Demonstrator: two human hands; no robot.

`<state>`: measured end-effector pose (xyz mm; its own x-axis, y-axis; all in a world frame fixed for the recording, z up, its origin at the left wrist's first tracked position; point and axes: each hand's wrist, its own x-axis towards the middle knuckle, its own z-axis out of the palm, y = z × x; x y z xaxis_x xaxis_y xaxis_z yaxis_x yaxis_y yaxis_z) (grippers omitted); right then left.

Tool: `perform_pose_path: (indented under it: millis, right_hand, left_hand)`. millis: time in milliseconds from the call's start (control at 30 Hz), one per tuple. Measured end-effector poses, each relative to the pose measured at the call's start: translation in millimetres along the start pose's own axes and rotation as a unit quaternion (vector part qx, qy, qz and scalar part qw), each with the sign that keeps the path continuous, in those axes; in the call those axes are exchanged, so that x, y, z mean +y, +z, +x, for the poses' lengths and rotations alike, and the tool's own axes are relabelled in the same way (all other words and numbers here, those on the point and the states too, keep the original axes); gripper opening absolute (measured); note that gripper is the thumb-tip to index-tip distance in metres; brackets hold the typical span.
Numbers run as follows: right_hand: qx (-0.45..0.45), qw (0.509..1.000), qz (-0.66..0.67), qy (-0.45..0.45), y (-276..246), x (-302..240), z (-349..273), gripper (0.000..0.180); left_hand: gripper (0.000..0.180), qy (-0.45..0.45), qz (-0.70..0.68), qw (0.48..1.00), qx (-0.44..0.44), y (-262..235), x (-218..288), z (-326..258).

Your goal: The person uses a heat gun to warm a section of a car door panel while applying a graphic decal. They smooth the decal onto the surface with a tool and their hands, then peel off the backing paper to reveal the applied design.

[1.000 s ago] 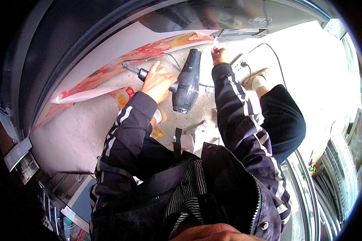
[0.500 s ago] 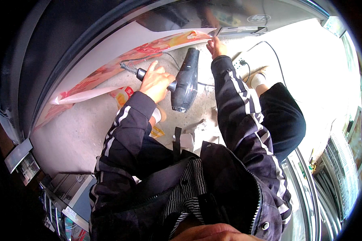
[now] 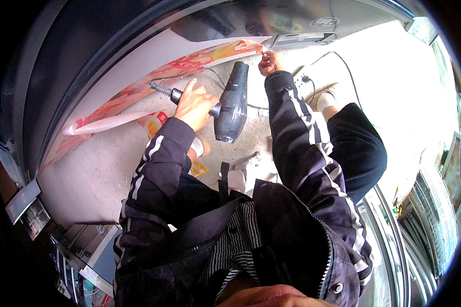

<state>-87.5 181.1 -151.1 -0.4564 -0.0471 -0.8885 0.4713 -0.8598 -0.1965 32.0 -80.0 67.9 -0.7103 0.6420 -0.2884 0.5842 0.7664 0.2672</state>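
Red-orange film [image 3: 153, 82] lies along the dark panel [image 3: 87, 56]; right hand [image 3: 269, 62] fingers pinch its far end, left hand [image 3: 197, 105] fingers grip the heat gun [image 3: 233, 102] just below film: keep heat moving, pull evenly.

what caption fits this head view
Left hand holds a heat gun; right hand pinches the sticker's edge.

Below me lies a grey concrete floor [image 3: 95, 176], with a white power strip [image 3: 306, 81] and its thin black cable [image 3: 349, 69] near my white sock [image 3: 324, 100], a small red-and-yellow packet [image 3: 153, 122] beside my sleeve, and shelves [image 3: 82, 256] at lower left.
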Motion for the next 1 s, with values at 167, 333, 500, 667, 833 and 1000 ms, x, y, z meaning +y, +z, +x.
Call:
perform_pose_path:
  millis: [167, 333, 500, 667, 833, 1000]
  right_hand:
    - [0.039, 0.996, 0.07, 0.04, 10, 13, -9, 0.011]
    - [-0.014, 0.991, 0.1, 0.089, 6, 29, -12, 0.006]
    - [0.023, 0.994, -0.077, -0.081, 4, 36, 0, 0.02]
    - [0.133, 0.732, -0.385, -0.546, -3, 47, -7, 0.016]
    - [-0.018, 0.774, -0.384, -0.503, 8, 71, -19, 0.01]
    - [-0.138, 0.957, -0.141, -0.212, 7, 51, -36, 0.032]
  left_hand:
    - [0.034, -0.01, 0.0, 1.0, -0.007, -1, 0, 0]
    - [0.038, -0.005, 0.005, 1.0, -0.016, -4, 1, 0]
    - [0.033, 0.003, 0.008, 1.0, -0.008, -2, 2, 1]
    - [0.03, 0.006, 0.007, 1.0, -0.008, 2, 1, 3]
    - [0.03, 0.002, 0.015, 1.0, -0.021, 1, 2, 3]
    - [0.031, -0.005, 0.024, 0.999, -0.029, 3, -1, -1]
